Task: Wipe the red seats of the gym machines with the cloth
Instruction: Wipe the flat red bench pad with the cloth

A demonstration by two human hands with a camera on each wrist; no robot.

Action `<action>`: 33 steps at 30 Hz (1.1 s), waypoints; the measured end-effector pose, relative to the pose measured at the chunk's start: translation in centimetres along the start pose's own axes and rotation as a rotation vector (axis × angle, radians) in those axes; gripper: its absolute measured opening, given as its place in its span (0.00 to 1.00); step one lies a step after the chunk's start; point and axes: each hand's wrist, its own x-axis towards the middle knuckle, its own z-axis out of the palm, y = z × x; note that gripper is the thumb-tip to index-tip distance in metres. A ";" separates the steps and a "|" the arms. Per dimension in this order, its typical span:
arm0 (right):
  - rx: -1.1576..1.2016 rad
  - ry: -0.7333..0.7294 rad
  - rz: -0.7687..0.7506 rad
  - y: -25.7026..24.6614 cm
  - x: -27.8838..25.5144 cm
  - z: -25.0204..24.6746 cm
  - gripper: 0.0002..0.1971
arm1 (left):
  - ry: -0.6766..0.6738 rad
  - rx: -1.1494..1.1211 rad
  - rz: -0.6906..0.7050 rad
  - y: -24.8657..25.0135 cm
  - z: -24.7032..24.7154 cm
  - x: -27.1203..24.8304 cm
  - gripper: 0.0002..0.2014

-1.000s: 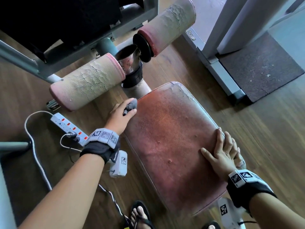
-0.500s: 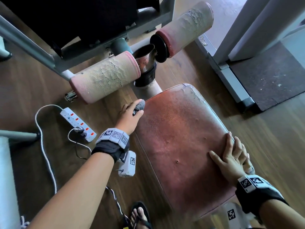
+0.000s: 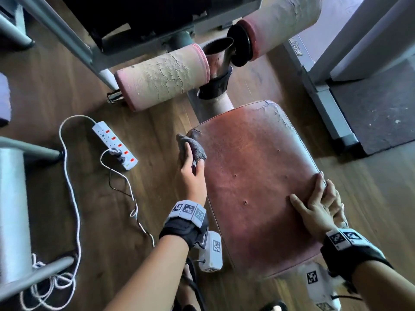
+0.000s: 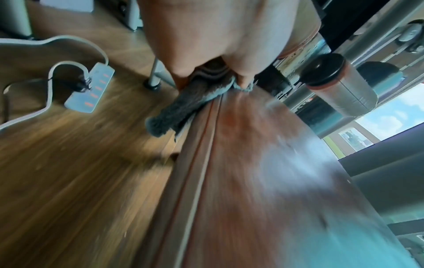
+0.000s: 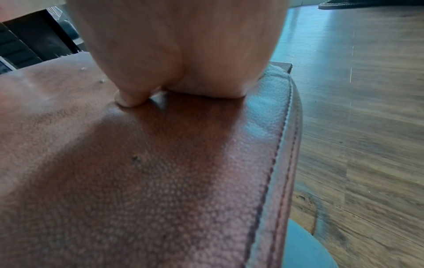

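Red, worn vinyl of the seat (image 3: 258, 187) is filling the foreground, where the right hand (image 3: 316, 207) is lying flat with straight fingers over its right edge. Further along, at the left edge, the left hand (image 3: 193, 173) is gripping the grey cloth (image 3: 192, 145) against the seat. Beyond, two cracked roller pads (image 3: 161, 79) are standing above the wooden floor (image 3: 146, 198).

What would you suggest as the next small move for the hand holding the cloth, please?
Probably sweep the cloth rightward across the seat. The left hand holds it bunched at the seat's far left corner, most of the red surface lies uncovered, and the right hand rests on the right edge.
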 end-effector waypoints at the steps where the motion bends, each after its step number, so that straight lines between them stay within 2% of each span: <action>1: 0.002 -0.001 -0.001 0.0 0.0 0.0 0.51 | 0.025 -0.022 -0.019 -0.1 0.2 -1.8 0.28; 5: -0.010 0.000 -0.005 0.1 0.1 0.0 0.51 | 0.015 -0.065 -0.046 -0.2 0.4 -6.4 0.29; 12: -0.034 0.009 -0.028 0.4 0.2 0.3 0.51 | -0.005 -0.108 -0.031 -0.4 0.0 -2.1 0.30; 19: -0.037 -0.001 -0.028 0.1 0.0 -0.1 0.52 | -0.029 -0.148 -0.065 -0.4 -0.5 -5.8 0.29; 26: -0.059 0.007 -0.040 0.1 0.0 -0.1 0.51 | -0.042 -0.079 -0.080 -0.2 -1.2 -1.6 0.29; 29: -0.060 0.005 -0.046 0.2 0.0 -0.1 0.49 | -0.034 -0.097 -0.085 0.1 -0.9 -3.4 0.29; 33: -0.061 0.021 -0.055 0.3 0.1 -0.1 0.47 | -0.128 -0.062 -0.108 -0.6 -1.6 -5.6 0.30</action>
